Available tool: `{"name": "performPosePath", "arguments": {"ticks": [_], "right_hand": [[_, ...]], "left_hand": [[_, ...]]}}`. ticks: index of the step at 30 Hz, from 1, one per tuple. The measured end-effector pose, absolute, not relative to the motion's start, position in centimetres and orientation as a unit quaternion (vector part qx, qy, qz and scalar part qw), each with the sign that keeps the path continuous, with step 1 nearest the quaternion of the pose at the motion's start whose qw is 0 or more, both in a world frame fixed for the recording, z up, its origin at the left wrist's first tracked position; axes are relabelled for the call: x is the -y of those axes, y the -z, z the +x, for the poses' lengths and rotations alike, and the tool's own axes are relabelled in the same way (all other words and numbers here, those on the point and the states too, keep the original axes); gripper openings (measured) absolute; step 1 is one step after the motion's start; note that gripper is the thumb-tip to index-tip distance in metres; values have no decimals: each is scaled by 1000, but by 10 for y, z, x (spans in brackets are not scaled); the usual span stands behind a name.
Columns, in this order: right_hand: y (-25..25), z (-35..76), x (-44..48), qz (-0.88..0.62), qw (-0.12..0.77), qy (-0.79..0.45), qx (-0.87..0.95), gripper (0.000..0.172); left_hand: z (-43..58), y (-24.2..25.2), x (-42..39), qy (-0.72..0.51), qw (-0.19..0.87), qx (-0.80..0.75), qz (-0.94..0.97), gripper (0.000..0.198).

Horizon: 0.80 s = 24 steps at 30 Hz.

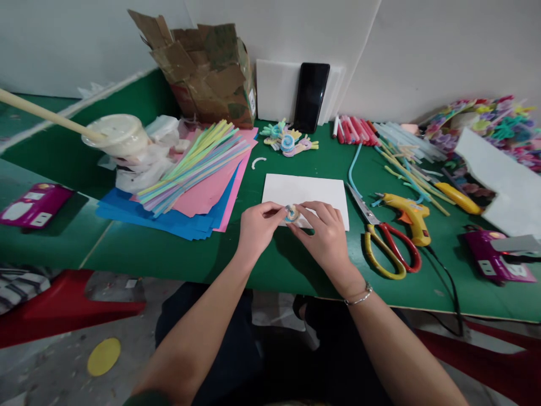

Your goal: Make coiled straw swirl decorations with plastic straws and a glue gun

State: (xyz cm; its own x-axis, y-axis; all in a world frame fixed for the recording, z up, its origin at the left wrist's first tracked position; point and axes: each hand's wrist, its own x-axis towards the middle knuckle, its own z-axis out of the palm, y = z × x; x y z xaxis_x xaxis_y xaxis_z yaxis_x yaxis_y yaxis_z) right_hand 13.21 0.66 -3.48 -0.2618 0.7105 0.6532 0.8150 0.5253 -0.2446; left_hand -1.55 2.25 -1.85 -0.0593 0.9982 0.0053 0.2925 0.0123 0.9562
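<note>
Between the fingertips of both hands sits a small pipe cleaner coil (pixel 291 213), pale blue and cream, wound in a spiral. My left hand (pixel 262 223) pinches its left side, thumb and index finger closed on it. From the right, my right hand (pixel 323 225) grips the coil's other edge with thumb and fingers. Both hands hover over or rest on the front part of a white sheet (pixel 310 189); whether they touch it I cannot tell. Finished-looking pipe cleaner spirals and flowers (pixel 288 142) lie beyond the sheet, with a short white curved piece (pixel 258 162) to their left.
Scissors (pixel 380 237) and a yellow glue gun (pixel 408 214) with a cord lie at right. Pipe cleaners (pixel 198 163) cover coloured sheets (pixel 169 217) at left. Behind stand a phone (pixel 311 96) and cardboard box (pixel 211 79). Pink sticks (pixel 355 129) and a flower pile (pixel 486 127) sit back right.
</note>
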Motion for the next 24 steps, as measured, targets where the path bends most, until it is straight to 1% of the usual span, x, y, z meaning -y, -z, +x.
{"name": "performPosePath", "arguments": {"ticks": [16, 20, 24], "right_hand": [[35, 132, -7, -482, 368, 69, 792, 25], [36, 132, -7, -482, 365, 57, 794, 26], [37, 133, -7, -483, 368, 49, 793, 25]], "left_hand": [[-13, 15, -19, -382, 250, -599, 658, 15], [-14, 16, -19, -378, 241, -588, 673, 16], [-14, 17, -21, -386, 271, -588, 658, 15]]}}
